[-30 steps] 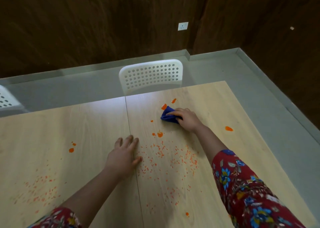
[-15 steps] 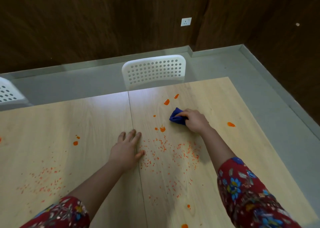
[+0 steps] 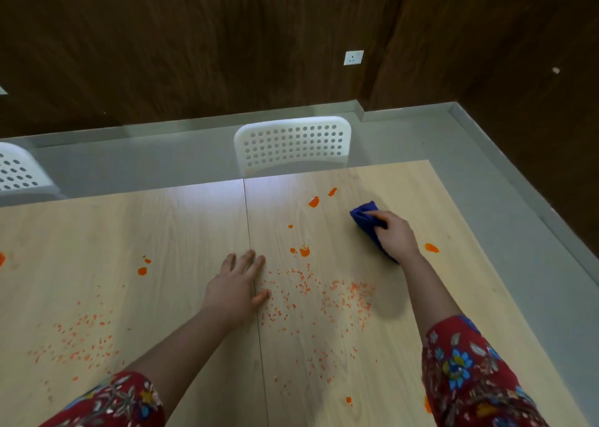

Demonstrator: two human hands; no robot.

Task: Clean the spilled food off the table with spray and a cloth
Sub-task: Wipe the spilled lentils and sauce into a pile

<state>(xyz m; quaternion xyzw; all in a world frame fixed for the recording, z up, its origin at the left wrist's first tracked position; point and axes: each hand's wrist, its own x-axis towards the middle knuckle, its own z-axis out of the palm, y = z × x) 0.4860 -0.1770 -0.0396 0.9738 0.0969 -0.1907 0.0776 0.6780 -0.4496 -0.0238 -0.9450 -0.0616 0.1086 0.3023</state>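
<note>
My right hand presses a bunched blue cloth onto the light wooden table, right of centre near the far edge. Orange blobs lie just left of the cloth, and another blob sits right of my wrist. My left hand rests flat, palm down with fingers spread, at the seam between the two tabletops. Fine orange crumbs are scattered between my arms, with a second patch of crumbs at the near left. No spray bottle is in sight.
A white perforated chair stands behind the far edge of the table, and another white chair shows at the far left. Grey floor runs to the right of the table, with dark wooden walls beyond it.
My right hand has slid the blue cloth to the right, away from the orange blobs near the far edge. My left hand has stayed flat in place.
</note>
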